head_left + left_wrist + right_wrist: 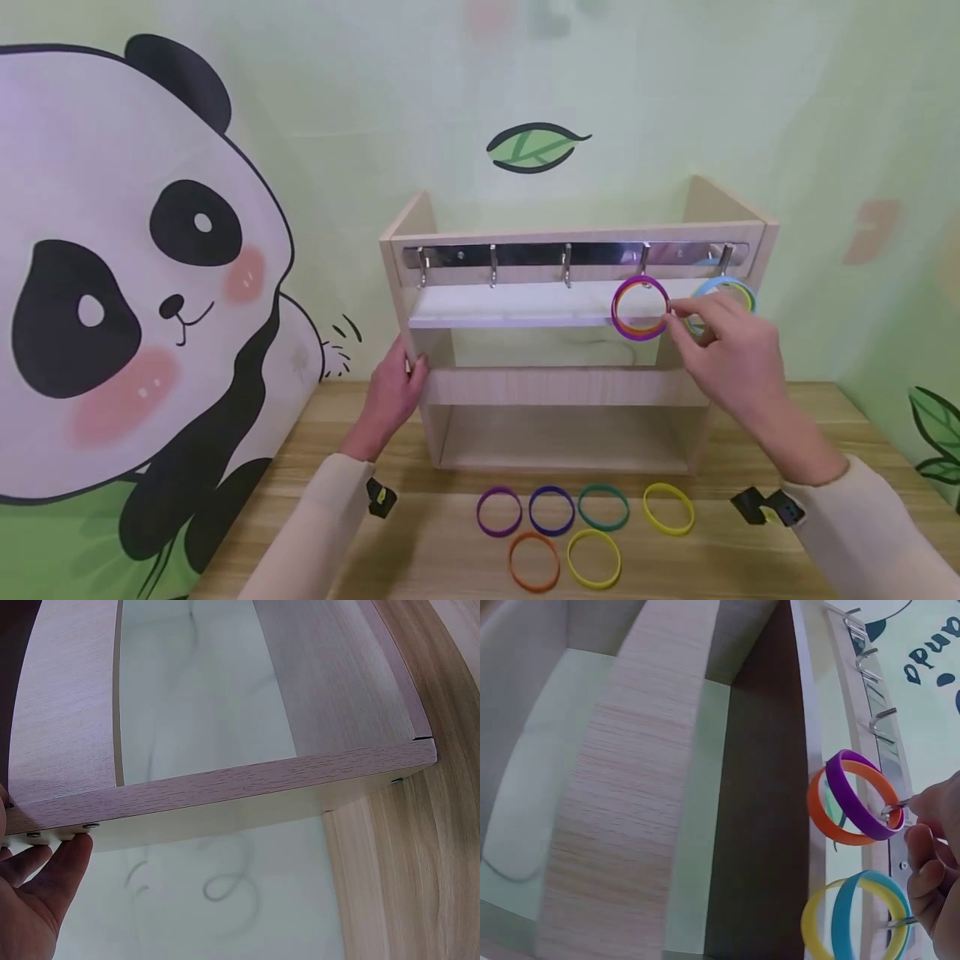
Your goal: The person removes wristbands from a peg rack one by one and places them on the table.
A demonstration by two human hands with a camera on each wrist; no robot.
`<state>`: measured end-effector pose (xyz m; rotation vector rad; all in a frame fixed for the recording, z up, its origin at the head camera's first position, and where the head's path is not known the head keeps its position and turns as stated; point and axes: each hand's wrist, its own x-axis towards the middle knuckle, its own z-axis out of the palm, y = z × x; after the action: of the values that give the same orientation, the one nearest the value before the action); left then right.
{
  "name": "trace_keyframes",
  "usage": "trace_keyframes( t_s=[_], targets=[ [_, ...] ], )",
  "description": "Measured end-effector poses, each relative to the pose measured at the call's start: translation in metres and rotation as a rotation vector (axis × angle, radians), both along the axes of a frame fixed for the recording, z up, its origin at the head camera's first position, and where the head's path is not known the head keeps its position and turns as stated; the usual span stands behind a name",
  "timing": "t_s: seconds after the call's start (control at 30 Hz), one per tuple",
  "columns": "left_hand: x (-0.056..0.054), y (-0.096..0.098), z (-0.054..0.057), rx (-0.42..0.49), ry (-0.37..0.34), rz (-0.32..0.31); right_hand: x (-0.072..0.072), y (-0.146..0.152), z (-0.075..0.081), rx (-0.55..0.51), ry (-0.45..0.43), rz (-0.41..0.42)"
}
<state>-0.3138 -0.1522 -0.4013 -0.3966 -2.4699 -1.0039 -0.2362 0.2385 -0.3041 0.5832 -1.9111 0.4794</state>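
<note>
At the left of a wooden shelf [525,386], my left hand [392,385] grips the side panel, its thumb by the front edge. In the left wrist view, the fingers [66,874] rest against the panel's outer face. My right hand [731,354] pinches the right edge of a purple wristband [617,321] at the second hook from the right. An orange wristband [821,817] hangs with it on that hook. On the rightmost hook, behind the right hand, hang a light blue wristband [842,922] and a yellow wristband [810,930].
A metal hook rail [525,254] spans the shelf's front above a white board [510,304]. On the table [420,542] before the shelf lie purple [480,525], blue [532,521], green [582,512], orange [513,567] and two yellow wristbands [572,567]. A panda-printed wall stands behind.
</note>
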Motion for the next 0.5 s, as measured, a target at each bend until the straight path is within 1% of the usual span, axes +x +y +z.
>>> trace_keyframes(
  t_s=[0.1, 0.17, 0.33, 0.5],
  targets=[
    [0.001, -0.001, 0.0, -0.001, 0.003, 0.003, -0.003, -0.004, 0.008, 0.024, 0.008, -0.03],
    [0.002, -0.001, 0.001, 0.0, 0.002, 0.0, -0.005, -0.005, 0.013, 0.029, -0.011, -0.037],
    [0.002, -0.001, 0.001, 0.004, 0.001, -0.01, -0.006, -0.008, 0.025, 0.021, -0.107, -0.05],
    [0.001, -0.001, 0.001, 0.014, 0.008, -0.022, -0.008, -0.009, 0.032, 0.044, -0.197, -0.061]
  ],
)
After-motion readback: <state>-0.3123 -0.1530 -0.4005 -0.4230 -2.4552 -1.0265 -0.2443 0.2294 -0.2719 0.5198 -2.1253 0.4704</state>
